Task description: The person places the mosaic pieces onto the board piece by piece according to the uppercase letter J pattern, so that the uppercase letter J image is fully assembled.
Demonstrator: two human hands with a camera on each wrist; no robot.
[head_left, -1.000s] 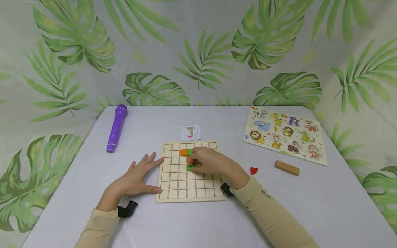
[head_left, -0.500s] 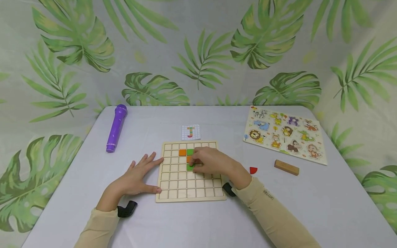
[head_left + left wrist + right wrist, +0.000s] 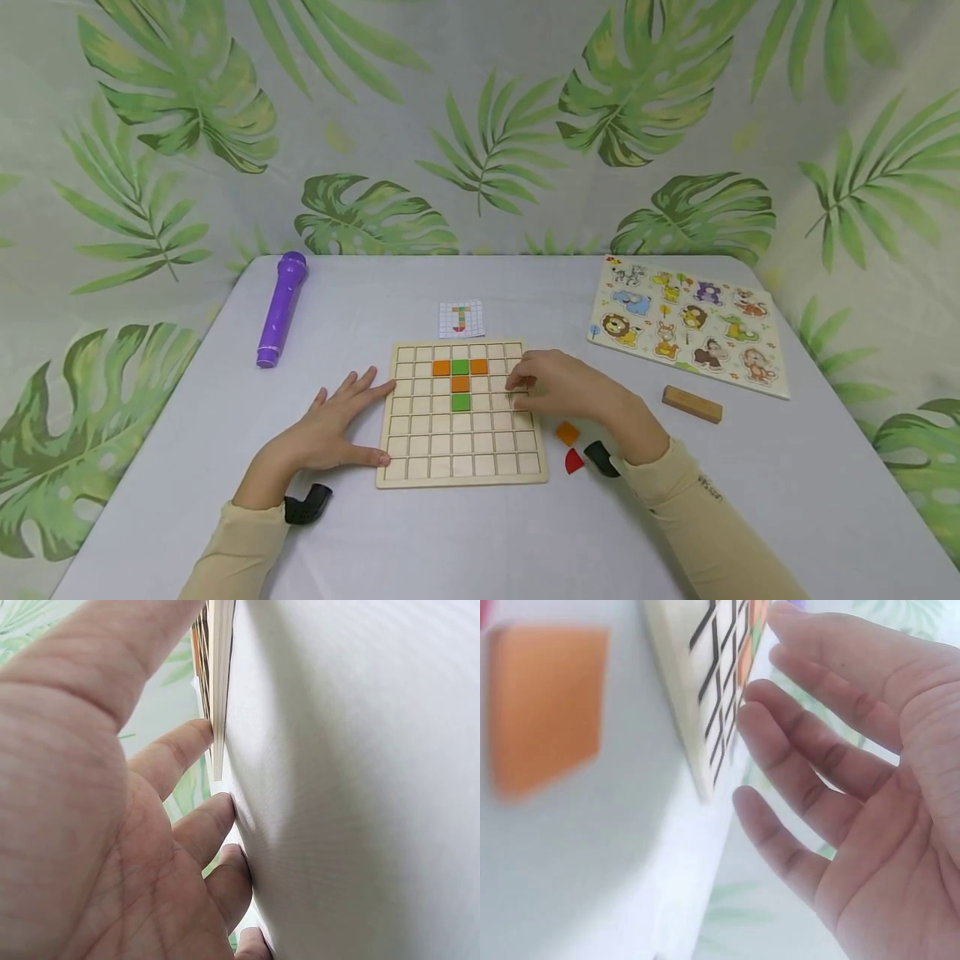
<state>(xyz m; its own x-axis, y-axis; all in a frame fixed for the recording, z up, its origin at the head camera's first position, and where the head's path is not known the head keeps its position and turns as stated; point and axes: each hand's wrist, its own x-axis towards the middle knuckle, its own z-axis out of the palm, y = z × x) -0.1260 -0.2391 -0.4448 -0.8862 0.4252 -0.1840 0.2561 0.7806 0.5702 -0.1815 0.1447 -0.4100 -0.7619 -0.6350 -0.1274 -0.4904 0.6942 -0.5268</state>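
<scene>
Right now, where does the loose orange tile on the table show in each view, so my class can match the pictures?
Head: the loose orange tile lies right of the wooden board, above the red piece in the picture.
Left wrist: not in it.
Right wrist: orange tile, upper left.
Shared landmark: the wooden board, in all three.

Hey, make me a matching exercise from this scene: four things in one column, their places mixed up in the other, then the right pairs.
Things
1. left hand
2. red piece
3. card
4. microphone

Places
A. just past the far edge of the board
B. toward the far left corner of the table
C. touching the board's left edge
D. beside the loose orange tile

Pairs: 1-C, 2-D, 3-A, 4-B
</scene>
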